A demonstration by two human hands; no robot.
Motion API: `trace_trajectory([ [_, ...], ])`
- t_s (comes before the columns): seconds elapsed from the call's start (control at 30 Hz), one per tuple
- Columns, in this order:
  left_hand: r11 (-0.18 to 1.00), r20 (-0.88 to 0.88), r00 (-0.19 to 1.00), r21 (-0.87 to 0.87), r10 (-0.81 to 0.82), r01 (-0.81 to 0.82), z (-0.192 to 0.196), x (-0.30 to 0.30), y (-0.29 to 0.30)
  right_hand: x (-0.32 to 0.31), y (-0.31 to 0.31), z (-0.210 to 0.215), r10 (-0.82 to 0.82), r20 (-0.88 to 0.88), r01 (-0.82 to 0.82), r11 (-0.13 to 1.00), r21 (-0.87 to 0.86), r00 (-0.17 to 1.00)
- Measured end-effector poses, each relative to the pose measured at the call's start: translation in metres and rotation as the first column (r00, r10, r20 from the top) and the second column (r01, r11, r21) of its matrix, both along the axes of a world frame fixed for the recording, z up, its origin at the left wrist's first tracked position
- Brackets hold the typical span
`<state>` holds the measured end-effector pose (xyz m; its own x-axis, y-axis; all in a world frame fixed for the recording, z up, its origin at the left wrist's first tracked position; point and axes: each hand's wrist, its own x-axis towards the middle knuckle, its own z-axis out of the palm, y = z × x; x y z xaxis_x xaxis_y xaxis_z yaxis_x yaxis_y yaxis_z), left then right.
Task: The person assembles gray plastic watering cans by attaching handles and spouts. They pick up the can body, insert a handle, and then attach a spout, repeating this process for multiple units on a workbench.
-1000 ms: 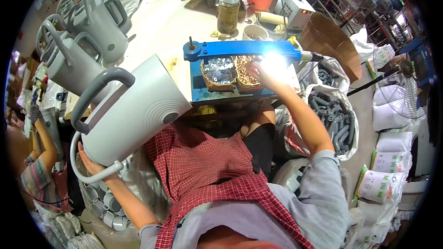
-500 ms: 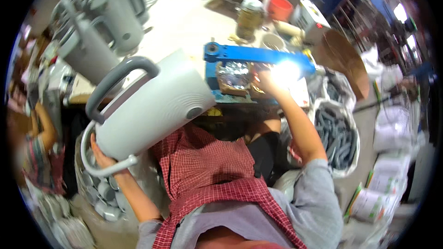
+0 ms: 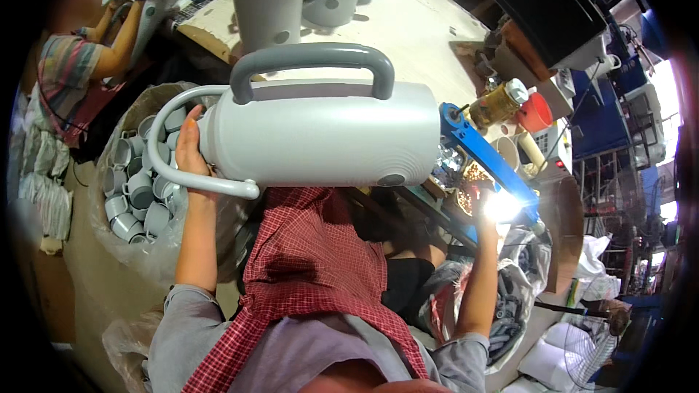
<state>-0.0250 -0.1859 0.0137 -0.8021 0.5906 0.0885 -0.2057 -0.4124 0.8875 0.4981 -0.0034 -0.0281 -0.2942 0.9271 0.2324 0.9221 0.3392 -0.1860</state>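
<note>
A large light grey insulated jug [image 3: 320,131] lies nearly level in front of me, held up sideways. Along its upper side runs a dark grey side handle [image 3: 313,58]. My left hand [image 3: 191,149] grips the jug's narrow left end, inside the light grey bail handle [image 3: 162,153] that loops round it. At the right, my right hand [image 3: 486,215] reaches to a box of small coppery parts [image 3: 466,189]; glare hides its fingers. Shiny silver parts [image 3: 448,164] sit beside that box. A blue metal bar [image 3: 491,160] lies over them.
Several grey jugs [image 3: 269,7] stand on the white table [image 3: 408,22]. Grey cups fill a clear bag [image 3: 138,189] at the left; dark handles fill another bag [image 3: 510,306] at the right. A jar [image 3: 499,102] and red cup [image 3: 535,113] stand beyond. A co-worker [image 3: 87,58] works at far left.
The jug has swung from a steep tilt to nearly level, its left end still in my left hand. My view has turned to the left. My right hand stays by the small parts.
</note>
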Motion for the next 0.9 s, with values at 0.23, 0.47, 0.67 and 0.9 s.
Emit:
trace_trajectory([
  [0.23, 0.999, -0.027, 0.999, -0.027, 0.028, -0.029, -0.009, -0.001, 0.015, 0.042, -0.009, -0.03, -0.152, -0.044, 0.158, 0.964, 0.215, 0.987],
  [0.47, 0.998, -0.01, 0.998, -0.016, 0.065, -0.065, -0.009, -0.003, 0.01, 0.05, -0.016, -0.032, -0.296, -0.035, 0.297, 0.932, 0.208, 0.954],
  [0.67, 0.999, 0.04, 0.999, 0.013, 0.032, -0.032, -0.005, -0.006, 0.001, -0.059, -0.059, 0.059, -0.035, -0.697, 0.119, 0.99, 0.074, 0.717],
  [0.9, 0.995, 0.017, 0.995, -0.013, 0.098, -0.098, -0.004, -0.002, 0.012, -0.13, 0.016, 0.124, 0.107, -0.86, 0.08, 0.982, 0.168, 0.5],
])
